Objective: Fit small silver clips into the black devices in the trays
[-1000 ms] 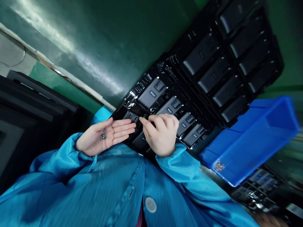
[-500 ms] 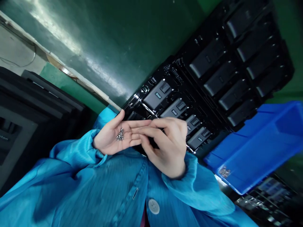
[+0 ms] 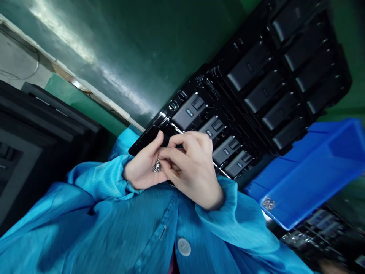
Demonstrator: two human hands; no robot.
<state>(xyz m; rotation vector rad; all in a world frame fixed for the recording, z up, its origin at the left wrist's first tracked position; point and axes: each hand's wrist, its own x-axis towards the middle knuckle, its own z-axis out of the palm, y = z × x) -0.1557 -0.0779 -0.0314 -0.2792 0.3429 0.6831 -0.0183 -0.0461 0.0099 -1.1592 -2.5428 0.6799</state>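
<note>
My left hand (image 3: pixel 142 171) is cupped palm up in front of my jacket, thumb raised. A small pile of shiny metal screws (image 3: pixel 156 166) lies in its palm. Over its fingers bends my right hand (image 3: pixel 196 167), with thumb and fingertips drawn together at the edge of the pile. Whatever may be between those fingertips is hidden. Just beyond both hands lies a black tray (image 3: pixel 159 127) holding several dark grey cases (image 3: pixel 189 112) marked "Riton".
Farther right, a second black tray (image 3: pixel 242 101) carries more dark cases. A blue bin (image 3: pixel 308 179) at the right has small metal parts (image 3: pixel 268 203) in one corner. Black frames (image 3: pixel 51 125) are stacked at the left. Behind everything spreads a green surface (image 3: pixel 171 49).
My left hand has shifted right and its fingers have curled up. My right hand has moved left, bringing its fingertips from the left fingers to the screw pile.
</note>
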